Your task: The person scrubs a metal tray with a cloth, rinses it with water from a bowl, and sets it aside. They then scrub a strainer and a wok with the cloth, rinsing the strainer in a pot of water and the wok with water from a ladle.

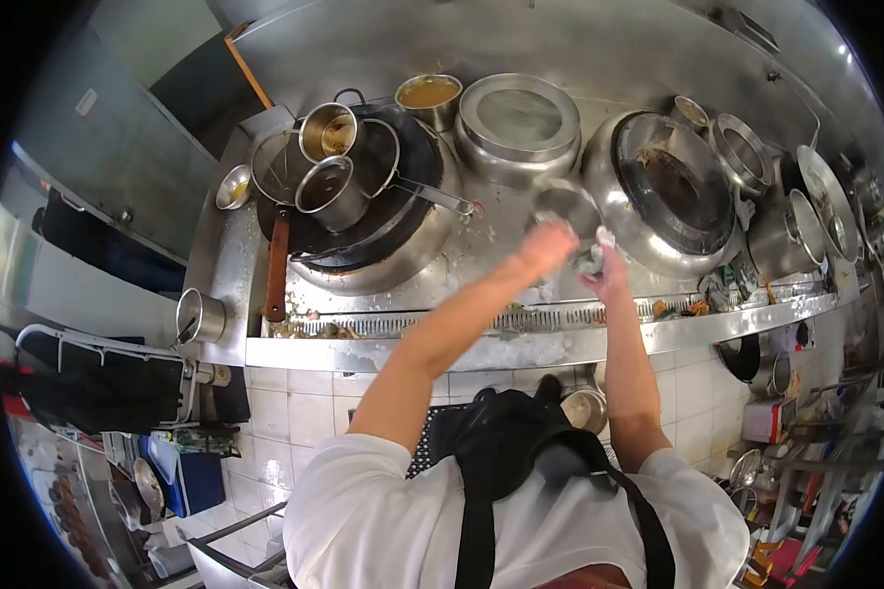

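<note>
My left hand grips the rim of a small steel pot held over the wet steel range top, between the two woks. Just right of it, my right hand is closed on a small greyish-white scrubbing pad or cloth, pressed against the pot's lower edge. I cannot tell which of the two it is. Both arms reach forward from my white shirt and black apron.
A black wok on the left holds two steel pots and a wire skimmer. Behind are a pot of brown sauce and a lidded pot. A large steel wok sits right, with more pots beyond. A drain grate lines the front edge.
</note>
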Demonstrator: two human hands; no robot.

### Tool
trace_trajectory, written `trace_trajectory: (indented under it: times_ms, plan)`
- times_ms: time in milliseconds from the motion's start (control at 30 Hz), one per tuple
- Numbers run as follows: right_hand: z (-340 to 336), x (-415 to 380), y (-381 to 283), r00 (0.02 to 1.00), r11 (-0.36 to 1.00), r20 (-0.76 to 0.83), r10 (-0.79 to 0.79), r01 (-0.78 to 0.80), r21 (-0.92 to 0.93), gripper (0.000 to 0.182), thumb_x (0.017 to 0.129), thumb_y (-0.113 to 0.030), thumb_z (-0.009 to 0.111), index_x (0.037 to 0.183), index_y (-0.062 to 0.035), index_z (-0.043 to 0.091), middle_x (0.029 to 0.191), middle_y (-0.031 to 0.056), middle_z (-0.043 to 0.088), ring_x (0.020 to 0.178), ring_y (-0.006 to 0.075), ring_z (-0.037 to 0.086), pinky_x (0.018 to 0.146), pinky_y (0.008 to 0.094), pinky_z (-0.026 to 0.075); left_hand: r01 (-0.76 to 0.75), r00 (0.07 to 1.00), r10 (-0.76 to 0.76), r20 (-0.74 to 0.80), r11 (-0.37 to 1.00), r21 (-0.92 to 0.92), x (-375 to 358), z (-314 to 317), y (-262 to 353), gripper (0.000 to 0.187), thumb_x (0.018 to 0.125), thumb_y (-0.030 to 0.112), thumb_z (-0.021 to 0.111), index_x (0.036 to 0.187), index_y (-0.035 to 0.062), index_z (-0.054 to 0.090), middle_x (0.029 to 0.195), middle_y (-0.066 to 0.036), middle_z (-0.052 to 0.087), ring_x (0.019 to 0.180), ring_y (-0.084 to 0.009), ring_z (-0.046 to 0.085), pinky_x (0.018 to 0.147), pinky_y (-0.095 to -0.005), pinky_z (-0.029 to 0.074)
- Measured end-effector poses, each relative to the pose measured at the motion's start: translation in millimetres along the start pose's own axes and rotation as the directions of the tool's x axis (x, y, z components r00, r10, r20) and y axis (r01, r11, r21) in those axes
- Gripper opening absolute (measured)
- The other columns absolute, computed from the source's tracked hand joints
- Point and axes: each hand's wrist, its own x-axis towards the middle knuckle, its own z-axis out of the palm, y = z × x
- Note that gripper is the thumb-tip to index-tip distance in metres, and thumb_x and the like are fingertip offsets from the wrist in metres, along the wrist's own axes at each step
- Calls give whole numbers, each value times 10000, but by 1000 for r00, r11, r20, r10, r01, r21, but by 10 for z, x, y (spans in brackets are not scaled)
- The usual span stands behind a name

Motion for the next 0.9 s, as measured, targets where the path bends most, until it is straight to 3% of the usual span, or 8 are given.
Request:
trace_trajectory:
  times_ms: [167,300,367,467,633,733,867,900]
  plan:
    - [-984,848,921,919,435,-93,-383,90,-896,281,804,-321,709,979,-103,691,932,121,695,858,296,678,745,461,536,-123,965,192,178,933,-338,-319,404,189,234,845,195,660,1036,65,696,992,-129,708,1101,-327,627,900,-452,526]
    - [-1866,1425,1091,719,92,80,-691,198,-976,292,772,-285,713,885,-15,709,797,188,705,801,333,707,783,431,538,230,971,-227,81,774,-590,-559,-1276,-429,277,895,149,628,1164,90,664,1160,-122,684,1023,-271,674,907,-396,527]
    - [-1314,445,485,811,524,-323,-488,-24,-851,462,784,-364,733,1003,36,657,952,245,671,909,377,671,816,453,522,202,920,-356,-165,790,-578,-698,-1994,-876,221,879,74,614,1086,63,687,1013,-105,718,964,-235,689,872,-352,538]
    - [-1063,-108,135,551,374,-400,-732,-166,-912,588,817,-365,722,1214,31,545,1204,288,548,1051,431,606,854,482,505,265,816,-421,-396,882,-390,-1065,-2657,-1560,159,902,78,632,1032,14,696,979,-81,711,881,-165,680,823,-320,548]
    - [-726,-166,-42,594,133,95,-799,328,-935,672,796,-333,747,1335,-44,468,1330,278,432,1214,469,497,1018,517,428,492,626,-639,-446,768,-410,-1783,-3350,-2177,324,846,79,641,1157,-5,664,942,-103,715,822,-130,655,728,-283,517]
    - [-268,116,-164,883,-455,192,-428,-27,-890,632,770,-336,776,1304,-77,559,1389,233,472,1366,475,344,1082,575,331,703,500,-793,-349,606,-371,-2287,-3498,-2337,393,819,113,652,1176,-50,645,839,-105,707,720,-128,638,680,-293,508]
    - [1112,316,-849,523,-18,507,-685,684,-729,561,834,-268,738,1318,-43,565,1290,206,603,1188,361,589,995,412,474,724,284,-954,-99,281,-630,-2735,-3320,-2427,308,774,98,722,1044,-49,700,811,-105,701,698,-158,662,642,-325,527]
    - [1645,208,-989,627,252,558,-543,756,-605,525,863,-232,710,1323,-32,554,1246,201,637,1178,330,607,1011,384,470,667,233,-971,-44,193,-720,-2789,-3246,-2441,258,756,100,749,982,-22,722,821,-106,699,711,-181,680,643,-338,538]
